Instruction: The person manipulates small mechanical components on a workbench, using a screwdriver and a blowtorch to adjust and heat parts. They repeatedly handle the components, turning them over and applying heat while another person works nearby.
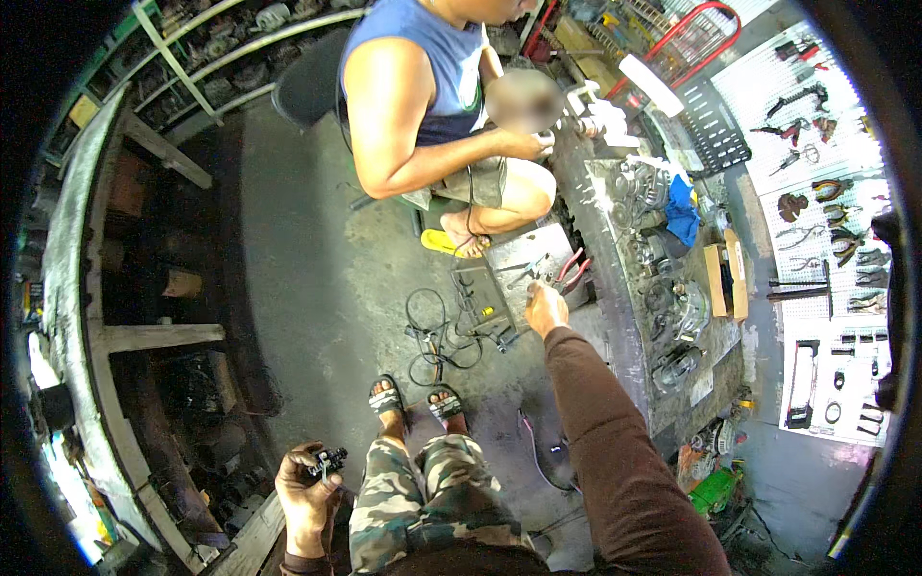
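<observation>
My left hand is raised at the lower left, fingers closed round a small black and metal part whose exact kind is unclear. My right hand reaches forward to the near edge of a low light metal tray. Its fingers are drawn together; whatever they hold, if anything, is too small to make out. Just beyond these fingers, red-handled pliers lie on the tray beside small metal tools that I cannot tell apart.
A seated person works ahead of me. Black cables coil across the floor. The workbench on the right carries metal parts and a blue cloth. Tools hang on a white pegboard. A wooden shelf stands left.
</observation>
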The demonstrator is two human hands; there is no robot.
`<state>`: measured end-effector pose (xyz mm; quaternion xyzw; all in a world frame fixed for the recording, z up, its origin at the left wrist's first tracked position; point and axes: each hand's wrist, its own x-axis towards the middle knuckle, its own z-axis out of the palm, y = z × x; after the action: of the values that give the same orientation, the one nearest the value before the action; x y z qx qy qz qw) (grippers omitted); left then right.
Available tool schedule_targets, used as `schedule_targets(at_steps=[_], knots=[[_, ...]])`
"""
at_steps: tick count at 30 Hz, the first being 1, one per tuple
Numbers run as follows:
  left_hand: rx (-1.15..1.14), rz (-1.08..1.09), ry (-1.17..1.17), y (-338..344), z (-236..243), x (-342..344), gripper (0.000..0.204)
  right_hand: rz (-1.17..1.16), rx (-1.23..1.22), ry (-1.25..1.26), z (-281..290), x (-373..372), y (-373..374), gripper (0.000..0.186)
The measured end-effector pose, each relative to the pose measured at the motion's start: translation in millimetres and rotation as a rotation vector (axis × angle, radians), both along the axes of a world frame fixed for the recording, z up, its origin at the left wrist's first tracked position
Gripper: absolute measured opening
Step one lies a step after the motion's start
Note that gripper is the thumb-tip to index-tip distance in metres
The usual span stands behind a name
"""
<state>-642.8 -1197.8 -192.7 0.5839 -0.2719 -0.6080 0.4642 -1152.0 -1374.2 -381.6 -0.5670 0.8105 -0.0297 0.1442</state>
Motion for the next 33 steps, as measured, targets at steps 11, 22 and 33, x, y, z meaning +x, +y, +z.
schedule_targets(at_steps=[11, 22, 33], knots=[[0.090, -0.153, -0.143, -36.8, -47.3, 2.1, 0.052, 0.390, 0.099, 0.287, -69.7, -43.1, -64.8, 0.026], [-0.019, -0.112, -0.106, -59.7, -10.0, -41.2, 0.050, 0.538, -0.156, 0.300, -20.4, -59.4, -75.1, 0.014], [-0.264, 0.137, -0.085, -4.9, 111.2, -78.4, 0.051, 0.750, -0.012, -0.821, 312.9, 166.9, 93.2, 0.027]])
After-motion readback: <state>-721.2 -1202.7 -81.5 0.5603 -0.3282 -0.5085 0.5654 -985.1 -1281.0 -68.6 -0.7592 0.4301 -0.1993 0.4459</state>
